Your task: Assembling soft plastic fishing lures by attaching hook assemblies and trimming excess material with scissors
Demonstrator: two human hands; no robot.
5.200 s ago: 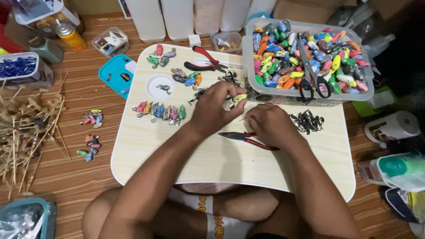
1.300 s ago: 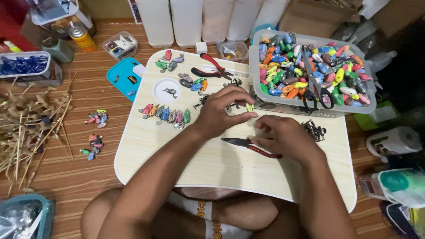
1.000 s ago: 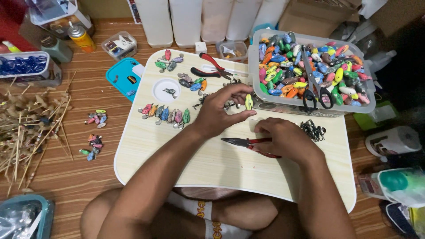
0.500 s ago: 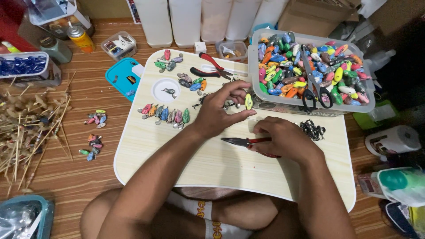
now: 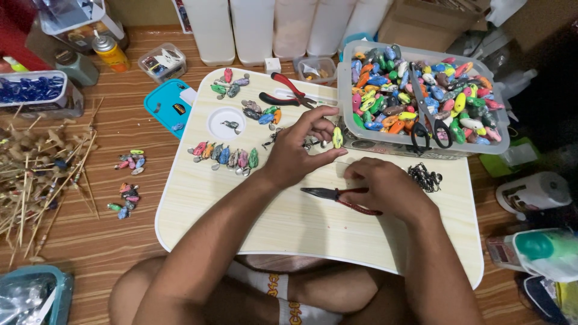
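My left hand [image 5: 301, 147] pinches a small yellow-green fishing lure [image 5: 338, 138] between thumb and fingers, above the pale wooden lap table [image 5: 271, 216]. My right hand [image 5: 385, 189] rests on the table over the red handles of needle-nose pliers [image 5: 337, 195], whose dark tips point left. A pile of small black metal hooks [image 5: 425, 177] lies just right of my right hand. A row of painted lures [image 5: 226, 157] sits to the left of my left hand.
A clear bin [image 5: 421, 96] of several colourful lures with black scissors [image 5: 430, 123] stands at the table's back right. Red-handled pliers [image 5: 289, 93] lie at the back. A teal box [image 5: 168, 105], loose lures [image 5: 129, 180] and bamboo sticks [image 5: 36, 180] lie on the floor at left.
My right hand has closed over the pliers' handles. My left hand has lifted the yellow-green lure slightly and turned it upright; the view has shifted little.
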